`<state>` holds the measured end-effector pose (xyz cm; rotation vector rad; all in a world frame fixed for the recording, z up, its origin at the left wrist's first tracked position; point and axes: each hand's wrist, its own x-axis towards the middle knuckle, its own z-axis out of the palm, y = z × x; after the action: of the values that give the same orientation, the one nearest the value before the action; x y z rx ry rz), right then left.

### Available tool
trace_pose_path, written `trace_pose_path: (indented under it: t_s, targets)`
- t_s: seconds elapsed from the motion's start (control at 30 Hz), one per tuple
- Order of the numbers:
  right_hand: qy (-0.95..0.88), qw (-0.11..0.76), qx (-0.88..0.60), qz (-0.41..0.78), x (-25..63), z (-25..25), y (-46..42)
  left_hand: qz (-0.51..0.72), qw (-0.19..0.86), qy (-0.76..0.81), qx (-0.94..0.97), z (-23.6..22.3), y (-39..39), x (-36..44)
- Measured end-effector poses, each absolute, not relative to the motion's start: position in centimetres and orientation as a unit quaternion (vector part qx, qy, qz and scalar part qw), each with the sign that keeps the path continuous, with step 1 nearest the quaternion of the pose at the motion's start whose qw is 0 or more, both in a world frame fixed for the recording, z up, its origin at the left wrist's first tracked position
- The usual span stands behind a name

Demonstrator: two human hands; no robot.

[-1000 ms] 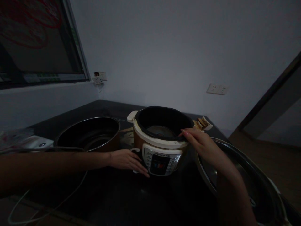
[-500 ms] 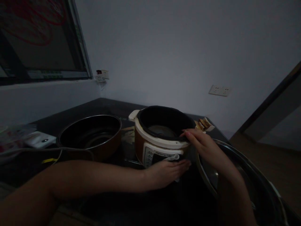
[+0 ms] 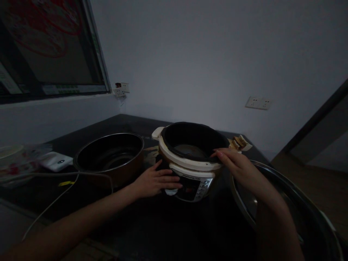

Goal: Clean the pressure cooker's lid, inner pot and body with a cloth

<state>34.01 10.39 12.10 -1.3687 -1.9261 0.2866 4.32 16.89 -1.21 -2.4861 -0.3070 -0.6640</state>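
An electric pressure cooker (image 3: 187, 162) stands on the counter without a lid, its dark inside showing. It has a white rim, a brownish body and a dark control panel with silver buttons. My right hand (image 3: 232, 159) is closed over the near right part of its rim, fingertips inside the edge. Against the left of the front panel lies my left hand (image 3: 159, 180), fingers stretched over the surface. A bit of white cloth (image 3: 172, 192) pokes out below those fingers; most of it is hidden.
A dark round pot (image 3: 127, 170) sits left of the cooker. To the right lies a large glass lid (image 3: 246, 197). A white device (image 3: 57, 161), plastic bag (image 3: 25, 163) and pale cable (image 3: 49, 208) are at left. Sockets (image 3: 257, 103) are on the wall.
My left hand has swept left across the cooker's front, and its fingers have spread. The control panel now faces further right. My right hand keeps its hold on the rim.
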Motion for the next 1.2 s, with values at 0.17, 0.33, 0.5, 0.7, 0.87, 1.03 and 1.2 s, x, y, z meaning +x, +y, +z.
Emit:
trace_pose_path:
  t_s: [0.17,0.33,0.5,0.7,0.87,1.03,1.2]
  targets:
    - [-0.749,0.381,-0.531,0.109,34.0,12.1,10.4,-0.364,0.19,-0.219,-0.885,-4.6,15.5,7.5]
    - [-0.744,0.375,-0.543,0.107,34.1,11.9,10.6,-0.404,0.188,-0.281,-0.85,-4.2,12.6,10.9]
    - [-0.736,0.383,-0.548,0.104,34.3,11.7,10.6,-0.338,0.262,-0.258,-0.866,-1.5,10.3,14.2]
    - [-0.734,0.393,-0.544,0.107,34.4,11.4,10.8,-0.256,0.284,-0.236,-0.893,-0.6,8.7,17.5]
    - [-0.732,0.398,-0.542,0.109,34.7,11.1,11.0,-0.317,0.242,-0.283,-0.872,-0.9,9.2,15.6]
    - [-0.74,0.389,-0.538,0.106,34.7,11.2,11.0,-0.479,0.078,-0.37,-0.792,-0.5,10.4,13.6]
    - [-0.741,0.382,-0.542,0.106,34.7,11.3,11.0,-0.581,-0.14,-0.432,-0.676,0.3,10.1,14.4]
